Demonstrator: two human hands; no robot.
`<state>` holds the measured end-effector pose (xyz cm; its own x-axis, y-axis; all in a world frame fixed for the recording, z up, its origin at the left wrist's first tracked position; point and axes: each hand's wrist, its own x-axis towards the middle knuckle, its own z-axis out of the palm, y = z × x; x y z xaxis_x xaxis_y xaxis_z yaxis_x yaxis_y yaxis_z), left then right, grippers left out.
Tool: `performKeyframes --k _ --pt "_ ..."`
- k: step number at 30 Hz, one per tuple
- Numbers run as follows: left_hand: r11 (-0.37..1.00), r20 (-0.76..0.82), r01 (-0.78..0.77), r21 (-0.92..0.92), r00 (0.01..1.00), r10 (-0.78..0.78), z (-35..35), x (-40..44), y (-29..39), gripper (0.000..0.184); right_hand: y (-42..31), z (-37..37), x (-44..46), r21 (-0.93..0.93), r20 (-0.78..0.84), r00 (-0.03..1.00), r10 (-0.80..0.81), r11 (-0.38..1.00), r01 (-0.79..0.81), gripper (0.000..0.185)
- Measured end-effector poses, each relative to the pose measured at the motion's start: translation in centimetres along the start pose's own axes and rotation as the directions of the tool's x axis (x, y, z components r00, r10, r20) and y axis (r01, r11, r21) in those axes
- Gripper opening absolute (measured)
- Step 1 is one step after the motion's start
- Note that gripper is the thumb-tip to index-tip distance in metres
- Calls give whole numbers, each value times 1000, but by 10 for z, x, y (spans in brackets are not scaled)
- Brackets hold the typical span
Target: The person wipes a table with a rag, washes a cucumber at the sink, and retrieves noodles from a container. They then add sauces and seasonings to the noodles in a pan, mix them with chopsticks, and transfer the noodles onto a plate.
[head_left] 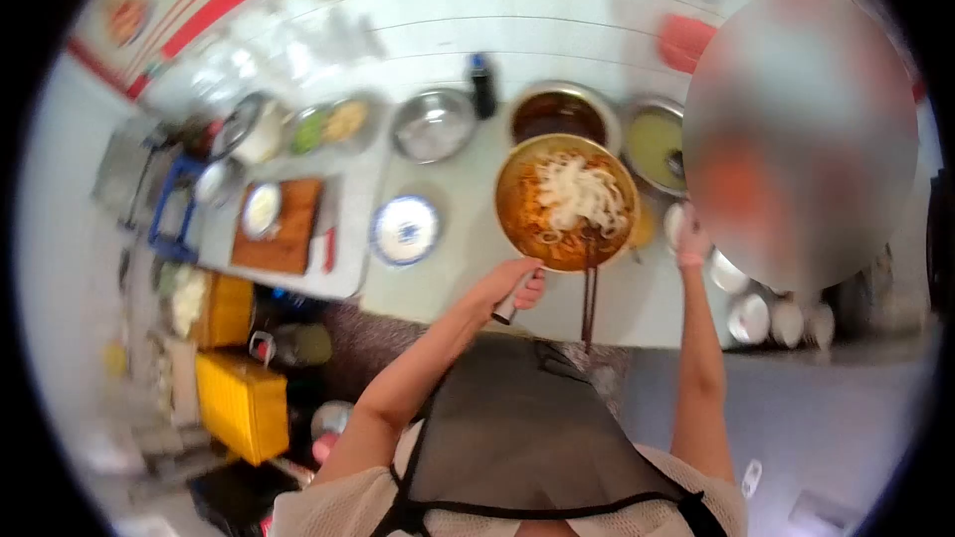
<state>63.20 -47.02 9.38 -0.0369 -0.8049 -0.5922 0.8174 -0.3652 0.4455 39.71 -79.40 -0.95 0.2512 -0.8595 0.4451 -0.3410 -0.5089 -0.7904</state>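
Observation:
My left hand [512, 290] is closed around the dark-tipped handle of a wide pan [505, 224]. White flat noodles [582, 194] lie in the pan over an orange-red sauced mixture. A pair of dark chopsticks [590, 298] leans in the pan, tips among the noodles and ends toward me. On the right, my right hand [693, 241] is at a small white bowl [674, 226] and seems to grip its edge; blur partly hides the fingers.
Behind the pan stand a pot of dark liquid [557, 97], a pot of pale green liquid [655, 144], a metal bowl [434, 126] and a dark bottle [481, 89]. Leftward are a blue-rimmed plate [406, 231], cutting board [293, 244] and red-handled knife [329, 250]. White bowls [748, 318] line the right edge.

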Motion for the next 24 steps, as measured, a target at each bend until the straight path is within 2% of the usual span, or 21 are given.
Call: performKeyframes --k 1,2,3,5,6,7,8,9,10,11,12,14,16,17,19,20,21,23,24 --pt "1000 -14 -4 15 1000 4 -12 -14 4 23 5 17 -2 163 34 983 181 969 -184 30" --pt "999 -20 -1 37 1000 2 -28 -31 10 23 8 36 -4 430 -4 961 278 868 -249 32" --pt "999 -52 -28 28 998 29 -45 -47 15 23 7 52 -13 656 -17 919 394 698 -288 35" --pt "998 -47 -52 -46 998 49 -78 -67 24 22 -1 69 -49 540 73 864 498 708 -454 32" --pt "998 -35 -51 -43 998 50 -95 -74 29 22 -59 87 -85 258 147 896 419 858 -443 35" --pt "993 -66 -84 -86 995 78 -109 -76 34 22 -127 104 -120 -32 218 917 334 941 -335 40" --pt "984 -95 -114 -137 990 102 -120 -78 38 22 -157 127 -168 -91 429 843 325 944 -317 65" --pt "984 -72 -104 -148 993 95 -127 -79 41 22 -221 147 -200 188 539 801 259 890 -414 84" --pt "974 -150 -185 -130 975 165 -133 -82 46 22 -271 160 -217 461 484 874 -50 863 -206 60" --pt "959 -235 -262 -108 944 231 -138 -85 48 21 -296 176 -214 422 371 910 -187 906 14 52" --pt "946 -234 -303 -112 933 272 -146 -86 49 20 -314 197 -202 360 266 904 -333 905 227 44" --pt "945 -248 -299 -131 933 261 -153 -98 46 20 -331 232 -179 542 279 927 -249 838 62 22" --pt "943 -236 -306 -135 934 269 -160 -102 50 19 -353 257 -141 427 311 924 -222 902 73 13" --pt "933 -227 -316 -172 935 275 -168 -104 48 20 -358 260 -127 419 305 925 -226 904 83 13" --pt "918 -212 -330 -221 935 285 -184 -109 45 20 -362 259 -108 341 498 867 -28 925 -166 11" --pt "915 -234 -339 -220 929 287 -190 -112 46 20 -376 246 -99 509 473 871 -134 848 -146 14" --pt "909 -259 -352 -222 920 293 -195 -113 48 20 -388 241 -88 509 481 863 -151 850 -135 14" --pt "901 -276 -381 -209 907 320 -194 -118 46 19 -403 241 -74 215 641 766 49 947 -240 14" --pt "909 -288 -378 -179 903 319 -186 -123 48 19 -358 290 -79 386 665 744 68 821 -420 17"
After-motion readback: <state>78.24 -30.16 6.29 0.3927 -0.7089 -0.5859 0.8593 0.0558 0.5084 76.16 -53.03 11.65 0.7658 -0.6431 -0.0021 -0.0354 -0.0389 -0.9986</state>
